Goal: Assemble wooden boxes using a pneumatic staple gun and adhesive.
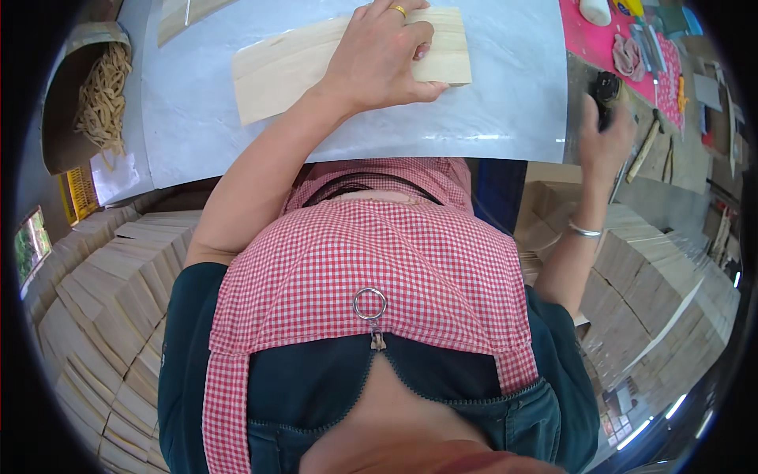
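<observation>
A pale wooden board [284, 75] lies slantwise on the white tabletop [363, 146]. My left hand [375, 59] rests over its right part, thumb stretched along the near edge and some fingers curled, gripping it. A gold ring is on one finger. Over at the right, beyond the table's side edge, my right hand [608, 138] closes around a small dark, round-topped object [608, 85]. Its exact kind I cannot make out, as my fingers hide part of it.
Another wooden board [180, 20] lies at the far left. A container of curled strips [103, 95] stands left. On the right are a pink cloth surface [584, 35], a white bottle [594, 11], a crumpled pink rag [628, 57] and a wooden-handled tool [643, 150]. Board stacks [118, 292] flank me.
</observation>
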Available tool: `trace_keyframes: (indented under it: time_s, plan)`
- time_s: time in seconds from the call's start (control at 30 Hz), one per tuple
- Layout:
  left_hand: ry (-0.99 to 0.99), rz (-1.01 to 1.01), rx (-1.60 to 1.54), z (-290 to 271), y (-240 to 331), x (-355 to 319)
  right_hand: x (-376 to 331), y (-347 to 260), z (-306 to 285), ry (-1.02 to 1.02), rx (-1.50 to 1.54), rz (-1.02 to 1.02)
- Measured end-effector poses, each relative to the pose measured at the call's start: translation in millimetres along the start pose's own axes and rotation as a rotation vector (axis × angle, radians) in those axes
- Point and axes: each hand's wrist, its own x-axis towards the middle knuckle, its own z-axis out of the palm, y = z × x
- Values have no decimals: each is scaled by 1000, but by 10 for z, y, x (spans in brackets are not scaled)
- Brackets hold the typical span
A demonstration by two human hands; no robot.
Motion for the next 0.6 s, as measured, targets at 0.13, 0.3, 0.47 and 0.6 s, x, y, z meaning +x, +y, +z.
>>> trace_keyframes:
  time_s: [0.13, 0.3, 0.47, 0.6]
  plan:
    - [-8, 5, -3, 21, 31, 42, -93, 978, 158, -11, -321, 202]
    - [-25, 3, 18, 27, -8, 29, 98, 1164, 150, -211, -243, 323]
    - [-19, 44, 35, 13, 15, 43, 191, 881, -238, -310, -76, 446]
    - [-343, -200, 34, -124, 103, 99, -20, -212, -731, -294, 255, 465]
